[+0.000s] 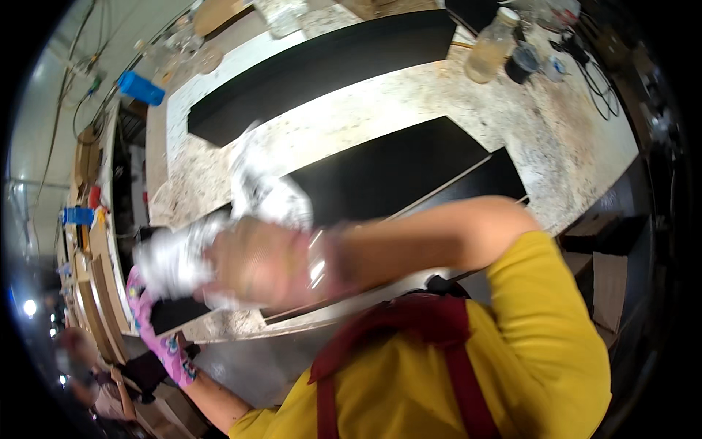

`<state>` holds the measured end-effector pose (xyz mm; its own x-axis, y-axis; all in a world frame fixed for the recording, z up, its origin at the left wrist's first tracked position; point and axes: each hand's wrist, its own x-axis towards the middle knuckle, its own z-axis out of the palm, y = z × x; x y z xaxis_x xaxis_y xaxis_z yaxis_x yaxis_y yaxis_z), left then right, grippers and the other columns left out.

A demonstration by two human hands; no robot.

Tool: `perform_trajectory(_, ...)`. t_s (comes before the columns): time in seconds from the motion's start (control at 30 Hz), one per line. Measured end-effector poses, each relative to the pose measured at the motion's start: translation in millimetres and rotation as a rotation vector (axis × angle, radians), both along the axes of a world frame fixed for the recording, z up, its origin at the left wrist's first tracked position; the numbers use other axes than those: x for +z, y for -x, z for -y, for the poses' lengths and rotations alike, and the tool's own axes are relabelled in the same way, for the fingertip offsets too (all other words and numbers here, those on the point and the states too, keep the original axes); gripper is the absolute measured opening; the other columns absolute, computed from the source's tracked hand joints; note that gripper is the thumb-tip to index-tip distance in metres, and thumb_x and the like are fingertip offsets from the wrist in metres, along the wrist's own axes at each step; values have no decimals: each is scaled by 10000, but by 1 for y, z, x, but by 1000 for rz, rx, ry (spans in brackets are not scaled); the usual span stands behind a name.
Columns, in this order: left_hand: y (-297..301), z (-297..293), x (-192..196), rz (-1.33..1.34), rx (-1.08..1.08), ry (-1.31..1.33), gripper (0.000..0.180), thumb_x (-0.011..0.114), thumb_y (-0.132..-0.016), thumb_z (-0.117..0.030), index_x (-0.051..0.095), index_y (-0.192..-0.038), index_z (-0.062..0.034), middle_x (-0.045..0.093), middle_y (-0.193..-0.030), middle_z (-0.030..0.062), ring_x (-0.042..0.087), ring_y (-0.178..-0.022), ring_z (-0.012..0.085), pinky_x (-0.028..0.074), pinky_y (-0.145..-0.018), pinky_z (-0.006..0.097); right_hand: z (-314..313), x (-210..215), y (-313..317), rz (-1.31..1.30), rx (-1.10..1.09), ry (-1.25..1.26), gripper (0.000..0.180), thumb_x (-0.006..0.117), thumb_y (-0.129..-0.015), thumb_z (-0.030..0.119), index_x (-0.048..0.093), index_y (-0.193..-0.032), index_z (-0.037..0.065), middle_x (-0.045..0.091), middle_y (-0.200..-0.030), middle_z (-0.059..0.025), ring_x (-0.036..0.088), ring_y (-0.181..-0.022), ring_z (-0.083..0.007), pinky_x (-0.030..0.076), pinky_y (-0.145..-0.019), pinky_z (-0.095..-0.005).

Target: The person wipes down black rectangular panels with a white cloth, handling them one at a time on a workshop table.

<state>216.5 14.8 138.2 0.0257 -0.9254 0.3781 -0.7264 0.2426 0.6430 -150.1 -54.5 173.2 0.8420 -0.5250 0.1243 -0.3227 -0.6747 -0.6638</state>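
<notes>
- The right hand point(252, 263), blurred, is closed around a bunched white cloth point(175, 260); single fingers cannot be made out.
- The cloth sticks out of the fist to the left, and a loose fold reaches away from the person over the table, so it has no single clear long axis.
- The left hand point(144, 304), in a pink patterned glove, is at the lower left, just beside the cloth in view; whether its fingers are open or gripping, I cannot tell.
- Beneath the right forearm and cloth lies a black board point(387, 164), flat, its long axis slanting from lower left to upper right, its right end pointing up and away from the person.
- A second black strip point(499, 175) shows on its near side, running roughly the same way, with a pale edge between; the arm covers much of it.
- Farther out, a long black panel point(329, 69) lies well apart from these, also slanting up to the right; the lens bends its edges.
- All rest on a stained white table point(556, 154).
- At its far right stand a glass bottle point(491, 47) and a dark cup point(522, 63), near a black cable point(598, 84).
- At the far left is a blue cup point(140, 88).
</notes>
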Motion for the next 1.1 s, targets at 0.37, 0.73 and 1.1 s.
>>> perform_trajectory(0.37,53,20,-6,117,-107,47,423,397,-895,-160,636,-1160,68,596,-1261,212,501,-1261,320,329,-1101,423,45,-196,366,-629,-1120,-66,375,515,-872,84,594,-1239,94,587,-1252,-155,570,-1125,-337,423,-998,-397)
perform_trajectory(0.73,51,27,3,195,-79,84,326,556,-834,-39,702,-1124,-69,625,-1233,118,525,-1239,252,390,-1056,352,-1,-67,57,-42,-344,503,707,850,-627,339,576,-1219,66,620,-959,-149,616,-882,-309,512,-747,-394)
perform_trajectory(1.1,109,68,39,-168,-107,349,475,528,-961,-366,544,-1315,-50,600,-1251,130,544,-1192,236,426,-1019,348,35,30,-3,-100,-249,917,277,590,-810,89,593,-1086,70,614,-823,-71,627,-727,-212,505,-569,-332)
